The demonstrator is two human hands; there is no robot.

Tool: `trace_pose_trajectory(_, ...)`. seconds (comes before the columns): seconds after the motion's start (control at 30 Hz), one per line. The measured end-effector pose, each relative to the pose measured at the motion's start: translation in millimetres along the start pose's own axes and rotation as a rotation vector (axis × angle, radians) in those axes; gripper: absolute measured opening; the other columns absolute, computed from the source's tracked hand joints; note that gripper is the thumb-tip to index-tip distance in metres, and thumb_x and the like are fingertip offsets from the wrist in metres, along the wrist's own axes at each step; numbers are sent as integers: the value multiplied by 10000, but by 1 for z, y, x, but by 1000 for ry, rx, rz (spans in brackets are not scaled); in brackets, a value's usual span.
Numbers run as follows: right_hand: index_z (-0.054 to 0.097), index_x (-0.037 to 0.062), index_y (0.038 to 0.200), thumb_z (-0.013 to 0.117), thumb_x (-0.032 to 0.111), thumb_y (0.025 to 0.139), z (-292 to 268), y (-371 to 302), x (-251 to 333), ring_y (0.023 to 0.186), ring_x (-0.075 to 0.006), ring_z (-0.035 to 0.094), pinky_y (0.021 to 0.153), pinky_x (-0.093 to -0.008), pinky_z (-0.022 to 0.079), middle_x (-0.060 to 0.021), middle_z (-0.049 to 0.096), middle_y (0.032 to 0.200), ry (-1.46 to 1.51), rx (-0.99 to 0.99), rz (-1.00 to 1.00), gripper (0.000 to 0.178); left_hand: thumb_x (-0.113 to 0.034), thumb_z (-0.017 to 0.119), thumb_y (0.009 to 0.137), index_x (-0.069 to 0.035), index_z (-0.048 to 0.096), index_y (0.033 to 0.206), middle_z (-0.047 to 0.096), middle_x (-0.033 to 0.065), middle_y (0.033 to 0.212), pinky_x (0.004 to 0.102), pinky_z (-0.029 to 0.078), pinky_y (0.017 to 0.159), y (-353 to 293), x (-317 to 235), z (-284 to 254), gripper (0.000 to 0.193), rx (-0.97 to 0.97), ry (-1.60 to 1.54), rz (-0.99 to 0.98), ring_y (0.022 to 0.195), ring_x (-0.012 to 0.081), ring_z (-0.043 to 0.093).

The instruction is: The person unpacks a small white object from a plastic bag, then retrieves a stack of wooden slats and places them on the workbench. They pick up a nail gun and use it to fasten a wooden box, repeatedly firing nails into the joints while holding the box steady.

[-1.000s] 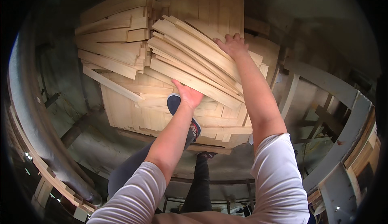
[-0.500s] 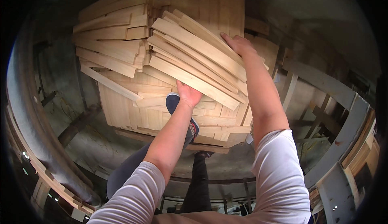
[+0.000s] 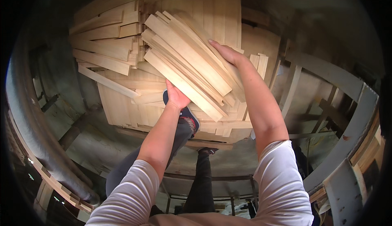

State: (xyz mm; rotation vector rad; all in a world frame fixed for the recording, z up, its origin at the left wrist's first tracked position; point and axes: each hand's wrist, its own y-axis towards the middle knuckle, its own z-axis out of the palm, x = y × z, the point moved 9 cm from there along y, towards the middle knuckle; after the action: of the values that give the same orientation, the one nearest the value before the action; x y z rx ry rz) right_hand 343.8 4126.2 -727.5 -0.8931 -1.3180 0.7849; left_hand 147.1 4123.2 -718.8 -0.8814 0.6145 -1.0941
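Note:
A loose bundle of pale wooden slats (image 3: 185, 56) lies slantwise between my two hands. My left hand (image 3: 178, 96) is on its near side, with the fingers tucked beneath the nearest slat and hidden there. My right hand (image 3: 227, 54) presses along the far side, its fingers together against the outer slats. Some slat ends stick out unevenly at the upper left. Under the bundle is a broad stack of pale boards (image 3: 122, 107).
More slats (image 3: 104, 42) are heaped to the left on the stack. My shoe (image 3: 188, 118) rests on its near edge. A grey metal frame (image 3: 337, 77) stands at the right, and a thick pipe (image 3: 34, 124) curves along the left.
The bundle has shifted left and toward me and slants more steeply. Both hands have moved left with it, uncovering short slats at the right.

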Motion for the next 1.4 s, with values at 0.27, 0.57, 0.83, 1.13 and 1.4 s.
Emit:
trace_pose_trajectory(0.27,405,132,1372,412,696,797,16,-25,-12,1203,-223,467,1010,-325,344,-136,446,1356,117,154,-4,806,-689,360,819,-118,390,1354,404,87,1387,476,278,1061,-2,-2,2,784,12,40,52,1249,309,385)
trace_pose_trajectory(0.57,456,88,1323,469,642,807,28,-28,-27,1126,-204,522,944,-311,406,-138,519,1271,311,189,-55,757,-755,347,778,-94,280,1410,312,109,1442,421,232,1091,4,0,4,917,15,175,68,1318,290,293)
trace_pose_trajectory(0.83,473,14,1282,508,497,862,16,-45,-62,1057,-193,565,906,-320,441,-136,563,1202,548,28,-247,640,-727,306,814,-91,364,1358,409,98,1371,427,307,1054,-6,29,39,838,59,348,145,1266,270,373)
trace_pose_trajectory(1.13,480,10,1237,496,382,893,-9,-176,-134,1028,-156,533,888,-298,422,-85,574,1117,716,-276,-322,507,-733,217,839,-101,375,1350,474,92,1308,381,402,988,-68,102,83,828,185,537,84,1194,221,467)
trace_pose_trajectory(1.4,505,-12,1180,556,432,864,65,-363,-192,965,-124,543,832,-301,456,-47,586,1072,753,-345,-356,547,-588,251,933,-89,318,1386,443,65,1337,332,373,998,-238,184,50,677,210,491,-16,1210,177,437)
